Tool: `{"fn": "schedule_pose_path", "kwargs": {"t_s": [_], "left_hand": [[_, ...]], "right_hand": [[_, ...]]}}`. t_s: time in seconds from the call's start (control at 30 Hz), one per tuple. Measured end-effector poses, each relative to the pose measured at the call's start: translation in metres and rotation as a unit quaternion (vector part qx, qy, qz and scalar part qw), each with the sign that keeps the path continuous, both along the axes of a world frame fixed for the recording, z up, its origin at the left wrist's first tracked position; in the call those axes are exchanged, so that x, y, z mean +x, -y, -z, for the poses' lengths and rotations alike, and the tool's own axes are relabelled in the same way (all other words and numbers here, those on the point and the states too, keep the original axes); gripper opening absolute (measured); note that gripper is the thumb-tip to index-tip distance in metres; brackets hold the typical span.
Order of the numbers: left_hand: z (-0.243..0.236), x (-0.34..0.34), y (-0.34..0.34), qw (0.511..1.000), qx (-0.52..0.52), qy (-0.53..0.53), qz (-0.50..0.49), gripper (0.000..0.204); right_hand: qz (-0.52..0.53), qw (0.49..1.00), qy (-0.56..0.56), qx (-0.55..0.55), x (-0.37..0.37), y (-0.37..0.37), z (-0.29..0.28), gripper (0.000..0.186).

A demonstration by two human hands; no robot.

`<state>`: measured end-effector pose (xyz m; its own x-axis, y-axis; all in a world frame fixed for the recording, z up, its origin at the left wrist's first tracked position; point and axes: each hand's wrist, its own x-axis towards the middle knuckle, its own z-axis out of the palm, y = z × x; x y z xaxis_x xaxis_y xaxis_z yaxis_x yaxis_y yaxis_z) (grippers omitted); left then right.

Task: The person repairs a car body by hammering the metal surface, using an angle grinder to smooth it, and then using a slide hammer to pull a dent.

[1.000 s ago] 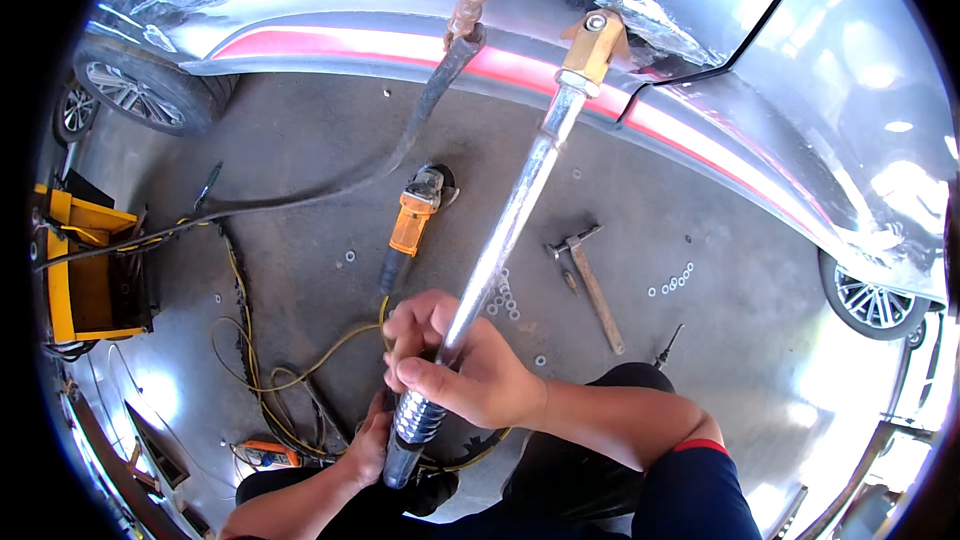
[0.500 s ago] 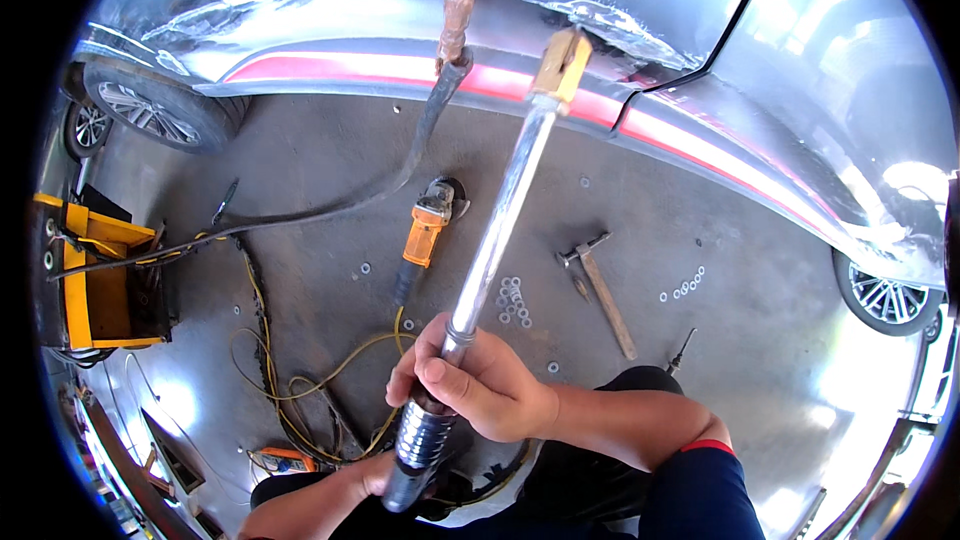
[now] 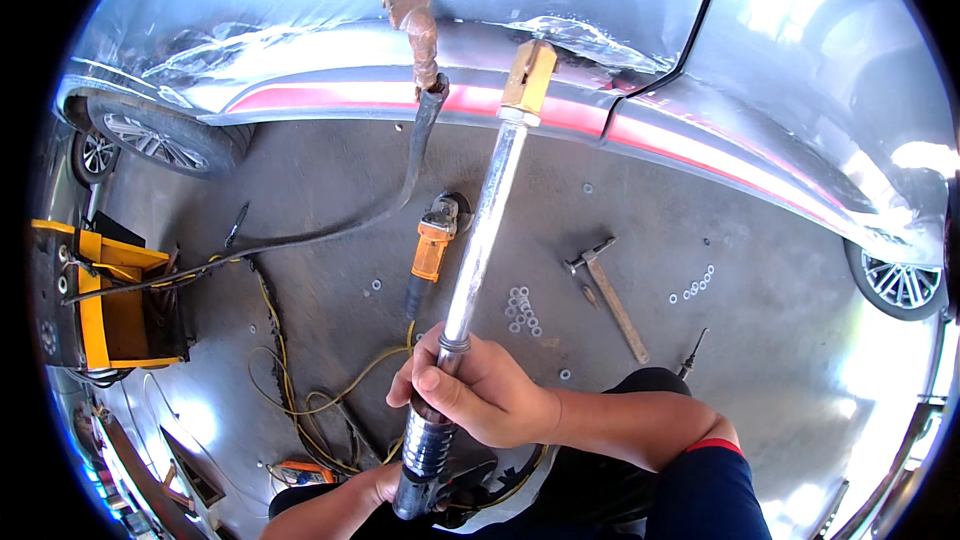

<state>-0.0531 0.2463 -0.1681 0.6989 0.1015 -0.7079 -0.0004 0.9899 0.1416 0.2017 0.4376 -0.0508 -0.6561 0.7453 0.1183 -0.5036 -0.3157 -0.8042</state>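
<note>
Tilted up and away from me is a dent puller [image 3: 485, 230] with a long chrome shaft, a brass slotted tip [image 3: 529, 80] and a black ridged rear part. Around the shaft, just above the ridges, my right hand [image 3: 492, 395] is closed. My left hand [image 3: 378, 487] grips the rear end low down, its fingers mostly hidden behind the tool. In the picture the tip overlaps the scraped grey car panel [image 3: 330, 50]; whether it touches cannot be told. Left of the tip, a copper clamp [image 3: 410, 0] is fixed to the panel, with a thick black cable [image 3: 415, 150] hanging from it.
On the floor lie an orange angle grinder [image 3: 430, 250], a hammer [image 3: 612, 298], several washers [image 3: 522, 312] and a thin pointed tool [image 3: 692, 352]. A yellow and black machine [image 3: 120, 310] stands left, with cables [image 3: 290, 405] looped nearby. The car's wheels [image 3: 160, 135] are at both sides.
The dent puller's tip has shifted slightly left and down in the picture. The car's clamp also appears further left and lower, as the view has moved. Both hands keep their hold.
</note>
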Motion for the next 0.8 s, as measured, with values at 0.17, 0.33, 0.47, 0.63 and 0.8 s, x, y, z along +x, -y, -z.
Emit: {"fn": "schedule_pose_path", "kwargs": {"t_s": [0.17, 0.33, 0.47, 0.63, 0.8], "left_hand": [[-0.005, -0.001, -0.004, 1.0, -0.003, -0.006, 0.004, 0.025], [-0.008, -0.002, -0.005, 1.0, -0.009, -0.007, 0.007, 0.025], [-0.01, 0.0, -0.008, 1.0, -0.009, -0.006, 0.011, 0.026], [-0.011, 0.005, -0.012, 1.0, -0.012, -0.003, 0.013, 0.026], [-0.012, 0.008, -0.013, 1.0, -0.012, -0.001, 0.014, 0.027]], "right_hand": [[0.022, 1.0, 0.007, 0.018, -0.003, 0.001, 0.002, 0.021], [0.06, 0.998, -0.003, 0.037, -0.006, 0.002, 0.001, 0.026], [0.061, 0.997, -0.019, 0.038, -0.006, 0.002, 0.002, 0.026], [0.062, 0.997, 0.003, 0.05, -0.005, 0.001, 0.002, 0.027], [0.054, 0.997, 0.012, 0.057, -0.003, 0.0, 0.002, 0.028]]}}
